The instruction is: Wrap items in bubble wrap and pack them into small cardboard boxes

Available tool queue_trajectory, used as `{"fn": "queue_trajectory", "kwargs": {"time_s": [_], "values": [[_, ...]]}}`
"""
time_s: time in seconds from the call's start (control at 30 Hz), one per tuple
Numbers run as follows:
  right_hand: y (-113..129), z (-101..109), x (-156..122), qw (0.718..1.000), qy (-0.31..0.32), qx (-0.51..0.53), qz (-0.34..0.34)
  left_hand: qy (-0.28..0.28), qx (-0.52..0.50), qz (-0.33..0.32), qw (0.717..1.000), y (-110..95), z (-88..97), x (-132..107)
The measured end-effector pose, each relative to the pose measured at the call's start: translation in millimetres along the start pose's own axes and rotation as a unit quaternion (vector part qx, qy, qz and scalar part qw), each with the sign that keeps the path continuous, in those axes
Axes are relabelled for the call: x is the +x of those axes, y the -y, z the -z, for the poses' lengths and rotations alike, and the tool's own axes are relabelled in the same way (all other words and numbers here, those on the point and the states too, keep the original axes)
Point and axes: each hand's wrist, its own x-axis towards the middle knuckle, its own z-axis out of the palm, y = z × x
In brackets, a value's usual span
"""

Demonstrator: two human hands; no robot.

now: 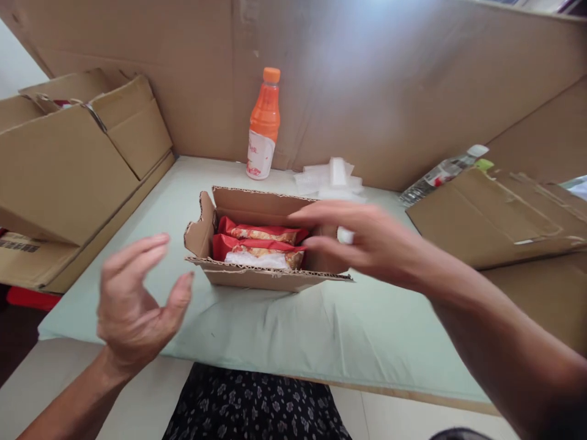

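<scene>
A small cardboard box (257,280) stands with its top open at the middle of the table. Inside lie red snack packets (268,234) side by side, with a white wrapped item (257,260) along the near wall. My right hand (353,235) reaches over the box's right end, slightly blurred, fingers apart and no object visible in them. Part of something white (345,235) shows just under that hand; I cannot make out what it is. Left of the box, my left hand (140,299) hovers empty, thumb and fingers spread.
An orange-capped bottle (263,125) stands behind the box, beside a pile of white foam sheets (332,177). Larger cardboard boxes flank the table at left (68,177) and right (481,214). A clear plastic bottle (443,174) leans at the right. A tall cardboard panel (192,79) closes the back.
</scene>
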Motion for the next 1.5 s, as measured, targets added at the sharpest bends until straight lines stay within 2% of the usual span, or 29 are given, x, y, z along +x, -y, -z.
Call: {"fn": "queue_trajectory", "kwargs": {"time_s": [0.03,0.07,0.1,0.13,0.2,0.27,0.33,0.4,0.5,0.57,0.67,0.73,0.83,0.93,1.03,1.1,1.27,1.37,1.5], "values": [[-7.7,1.8,-22.7,0.992,-0.108,-0.004,-0.059,-0.023,-0.005,0.042,0.999,7.8,0.9,-7.3],[-14.9,-1.6,-45.0,0.972,-0.198,-0.016,-0.127,-0.031,-0.018,0.092,0.995,15.8,-0.1,-15.1],[-21.1,-10.7,-65.1,0.957,-0.234,-0.009,-0.174,-0.020,-0.039,0.147,0.988,23.4,-3.5,-22.8],[-26.1,-25.1,-81.4,0.950,-0.242,0.029,-0.195,0.020,-0.070,0.198,0.977,29.7,-9.4,-30.2],[-31.2,-64.3,-99.6,0.954,-0.164,0.108,-0.226,0.095,-0.126,0.264,0.951,36.3,-27.5,-41.6],[-31.8,-103.5,-100.3,0.952,-0.099,0.151,-0.247,0.151,-0.147,0.294,0.932,33.1,-49.7,-47.5],[-33.4,-127.8,-92.7,0.944,-0.103,0.167,-0.267,0.165,-0.154,0.296,0.928,21.6,-69.3,-50.4],[-41.3,-133.8,-85.5,0.929,-0.141,0.187,-0.287,0.174,-0.158,0.282,0.930,5.7,-80.8,-54.7],[-62.8,-125.4,-71.9,0.911,-0.177,0.227,-0.294,0.216,-0.164,0.249,0.930,-16.9,-80.5,-70.0],[-75.3,-123.1,-47.7,0.909,-0.195,0.256,-0.265,0.212,-0.169,0.243,0.931,-23.8,-73.8,-82.9],[-79.4,-137.5,24.5,0.912,-0.187,0.318,-0.179,0.162,-0.173,0.264,0.935,-11.6,-66.1,-91.1],[-70.6,-156.1,87.8,0.919,-0.163,0.332,-0.135,0.124,-0.169,0.282,0.936,12.2,-66.6,-82.8],[-46.0,-184.8,173.7,0.949,-0.096,0.269,-0.130,0.072,-0.164,0.317,0.931,62.3,-74.8,-51.1],[-23.4,-205.5,226.3,0.961,-0.034,0.258,-0.089,0.038,-0.162,0.350,0.922,111.7,-87.6,-10.3],[-15.0,-217.4,254.7,0.969,-0.007,0.237,-0.070,0.016,-0.170,0.357,0.918,149.8,-103.1,22.4],[-16.8,-221.8,270.7,0.973,0.000,0.216,-0.078,0.001,-0.178,0.356,0.917,170.2,-114.0,35.9],[-25.6,-231.4,310.8,0.984,0.000,0.149,-0.099,-0.022,-0.185,0.360,0.914,213.5,-132.3,47.9],[-26.0,-240.2,326.6,0.992,-0.013,0.081,-0.098,-0.008,-0.191,0.351,0.917,228.9,-134.1,48.0],[-23.8,-248.3,333.4,0.997,-0.029,0.027,-0.073,0.020,-0.176,0.322,0.930,233.2,-133.1,46.2]]}}
